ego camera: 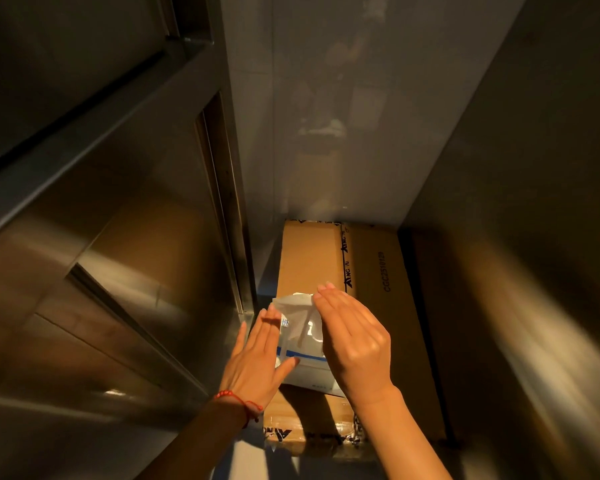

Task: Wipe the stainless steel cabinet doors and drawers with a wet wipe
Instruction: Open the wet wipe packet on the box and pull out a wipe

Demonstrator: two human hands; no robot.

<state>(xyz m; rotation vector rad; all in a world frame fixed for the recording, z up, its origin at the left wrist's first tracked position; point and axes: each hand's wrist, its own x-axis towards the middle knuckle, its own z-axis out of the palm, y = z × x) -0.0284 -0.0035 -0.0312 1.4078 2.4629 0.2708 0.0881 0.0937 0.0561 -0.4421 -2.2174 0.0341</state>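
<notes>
Head view, steep downward, close over cardboard box (312, 261).
</notes>
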